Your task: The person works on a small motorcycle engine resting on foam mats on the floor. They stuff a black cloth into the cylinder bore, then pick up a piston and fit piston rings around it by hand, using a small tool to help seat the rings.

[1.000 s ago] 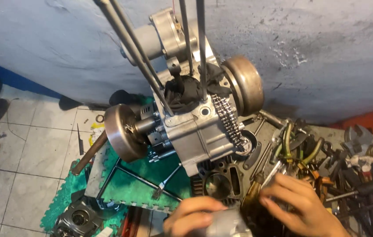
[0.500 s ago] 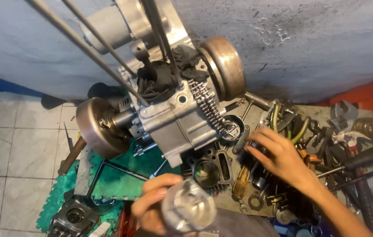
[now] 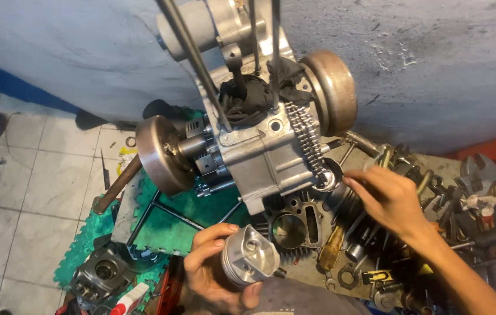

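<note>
A rough grey wall (image 3: 446, 64) with a blue base stripe (image 3: 9, 84) rises above pale floor tiles (image 3: 32, 192).

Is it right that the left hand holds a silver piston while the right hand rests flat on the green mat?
Not quite. In the head view the left hand does hold the silver piston, but the right hand reaches into the pile of tools, not onto the green mat.

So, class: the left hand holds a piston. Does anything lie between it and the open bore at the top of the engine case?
Yes. The crankcase body sits between the piston in the left hand and the bore. Long studs rise around the bore, and dark cloth fills it.
</note>
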